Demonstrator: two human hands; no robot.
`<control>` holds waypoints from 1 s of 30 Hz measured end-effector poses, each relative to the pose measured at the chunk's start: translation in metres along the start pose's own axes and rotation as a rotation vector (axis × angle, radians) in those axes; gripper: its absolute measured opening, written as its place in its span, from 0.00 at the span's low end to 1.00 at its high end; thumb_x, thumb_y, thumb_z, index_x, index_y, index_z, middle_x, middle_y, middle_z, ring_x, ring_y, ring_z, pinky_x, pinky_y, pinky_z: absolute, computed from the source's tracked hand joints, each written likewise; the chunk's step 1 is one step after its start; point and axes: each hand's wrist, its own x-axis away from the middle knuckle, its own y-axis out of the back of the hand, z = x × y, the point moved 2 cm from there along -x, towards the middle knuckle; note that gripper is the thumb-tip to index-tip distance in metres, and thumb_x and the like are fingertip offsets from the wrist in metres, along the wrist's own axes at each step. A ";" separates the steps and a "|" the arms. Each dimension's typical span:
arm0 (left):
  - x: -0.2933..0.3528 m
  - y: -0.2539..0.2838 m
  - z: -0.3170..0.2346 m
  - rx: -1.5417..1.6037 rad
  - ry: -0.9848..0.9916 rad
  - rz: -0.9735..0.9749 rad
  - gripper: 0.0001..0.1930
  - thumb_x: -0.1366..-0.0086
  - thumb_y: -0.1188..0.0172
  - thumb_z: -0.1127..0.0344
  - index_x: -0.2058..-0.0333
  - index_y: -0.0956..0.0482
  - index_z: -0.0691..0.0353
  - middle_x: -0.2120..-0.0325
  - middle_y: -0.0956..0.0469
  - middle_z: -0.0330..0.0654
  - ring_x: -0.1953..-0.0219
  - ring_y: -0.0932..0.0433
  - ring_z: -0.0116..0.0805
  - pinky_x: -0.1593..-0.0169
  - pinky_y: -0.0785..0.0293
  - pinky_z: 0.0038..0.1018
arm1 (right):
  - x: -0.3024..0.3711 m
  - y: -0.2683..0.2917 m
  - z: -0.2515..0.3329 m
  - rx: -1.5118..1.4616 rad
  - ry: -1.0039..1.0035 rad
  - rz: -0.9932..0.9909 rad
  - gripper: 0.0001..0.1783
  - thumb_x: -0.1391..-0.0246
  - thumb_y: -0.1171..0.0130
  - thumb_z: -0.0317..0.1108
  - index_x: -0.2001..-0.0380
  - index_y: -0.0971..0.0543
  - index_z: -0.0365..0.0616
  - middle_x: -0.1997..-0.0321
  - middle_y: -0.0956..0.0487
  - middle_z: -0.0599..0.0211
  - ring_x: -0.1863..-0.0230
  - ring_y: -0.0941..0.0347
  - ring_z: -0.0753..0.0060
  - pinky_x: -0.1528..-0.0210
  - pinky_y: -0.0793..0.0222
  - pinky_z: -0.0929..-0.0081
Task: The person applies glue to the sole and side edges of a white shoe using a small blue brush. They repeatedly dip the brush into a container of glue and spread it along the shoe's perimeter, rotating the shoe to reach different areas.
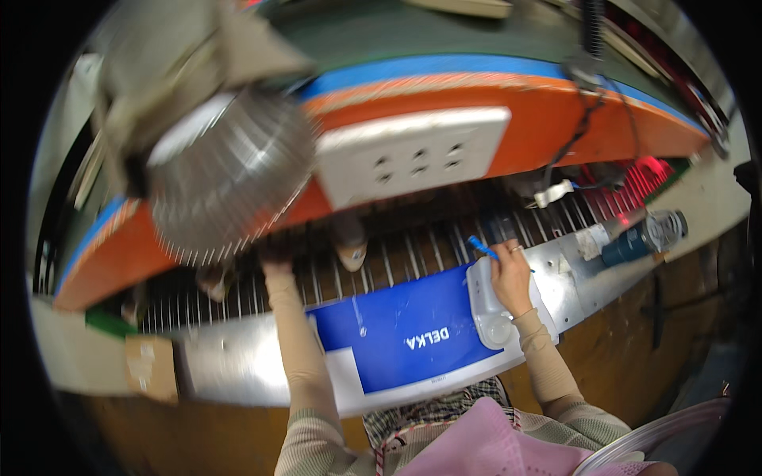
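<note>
Ribbed metal drum (pixel 230 182) shines; metal rack bars (pixel 413 254) gleam; glossy blue panel (pixel 405 333); translucent smooth plastic bottle (pixel 488 305); matt white plastic socket plate (pixel 413 155); brown cardboard (pixel 151 365).

Low gap under the orange shelf (pixel 508 127), crowded by white socket box (pixel 413 152) and metal shade (pixel 230 178).

Your sleeves (pixel 548 361) are beige, and your right hand (pixel 509 274) holds a blue pen (pixel 482 248). Before you lie a blue panel (pixel 405 329), an orange band (pixel 571 119) edged blue, and a white socket plate (pixel 413 151).

Head camera, looking steeply down, apparently close.
</note>
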 end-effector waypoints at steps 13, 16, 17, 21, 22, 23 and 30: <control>-0.096 -0.020 -0.009 -0.083 -0.032 -0.189 0.22 0.29 0.50 0.62 0.39 0.32 0.62 0.40 0.30 0.52 0.38 0.32 0.53 0.33 0.38 0.54 | 0.002 0.008 0.001 0.071 -0.060 0.046 0.08 0.51 0.39 0.23 0.65 0.21 0.41 0.62 0.27 0.59 0.64 0.26 0.52 0.60 0.29 0.58; -0.090 -0.025 -0.014 -0.091 -0.033 -0.172 0.23 0.30 0.49 0.64 0.39 0.33 0.65 0.39 0.31 0.54 0.37 0.33 0.54 0.32 0.37 0.54 | 0.004 0.008 0.001 0.057 -0.059 0.034 0.06 0.50 0.39 0.24 0.66 0.21 0.42 0.63 0.27 0.60 0.63 0.26 0.53 0.58 0.29 0.58; -0.088 -0.028 -0.018 -0.097 -0.033 -0.160 0.23 0.30 0.49 0.65 0.39 0.33 0.66 0.39 0.31 0.55 0.37 0.33 0.55 0.32 0.37 0.54 | 0.004 0.008 0.001 0.048 -0.061 0.035 0.07 0.50 0.39 0.24 0.66 0.21 0.41 0.62 0.27 0.60 0.63 0.26 0.52 0.58 0.29 0.58; -0.070 -0.042 -0.035 -0.112 -0.033 -0.096 0.24 0.31 0.48 0.68 0.38 0.35 0.69 0.38 0.32 0.57 0.36 0.34 0.57 0.31 0.37 0.53 | 0.004 0.009 -0.001 0.043 -0.052 0.019 0.07 0.50 0.39 0.23 0.65 0.21 0.40 0.62 0.26 0.58 0.62 0.25 0.51 0.58 0.29 0.57; -0.062 -0.045 -0.041 -0.117 -0.030 -0.073 0.24 0.31 0.47 0.69 0.38 0.35 0.70 0.38 0.32 0.58 0.36 0.35 0.57 0.31 0.37 0.53 | 0.004 0.008 -0.002 0.049 -0.062 0.041 0.07 0.50 0.40 0.23 0.65 0.21 0.40 0.62 0.26 0.58 0.62 0.25 0.51 0.58 0.29 0.57; -0.053 -0.048 -0.048 -0.125 -0.032 -0.048 0.25 0.32 0.47 0.70 0.38 0.35 0.71 0.38 0.33 0.58 0.35 0.35 0.57 0.31 0.37 0.53 | 0.004 0.008 -0.004 0.046 -0.063 0.040 0.07 0.50 0.40 0.22 0.65 0.21 0.40 0.62 0.26 0.57 0.62 0.25 0.49 0.58 0.29 0.56; 0.121 -0.073 -0.124 -0.309 -0.091 -0.082 0.20 0.30 0.47 0.72 0.43 0.34 0.77 0.38 0.36 0.65 0.36 0.36 0.67 0.33 0.32 0.54 | 0.007 0.002 -0.013 0.018 0.076 -0.070 0.08 0.54 0.41 0.20 0.68 0.22 0.41 0.65 0.25 0.54 0.61 0.25 0.45 0.59 0.28 0.52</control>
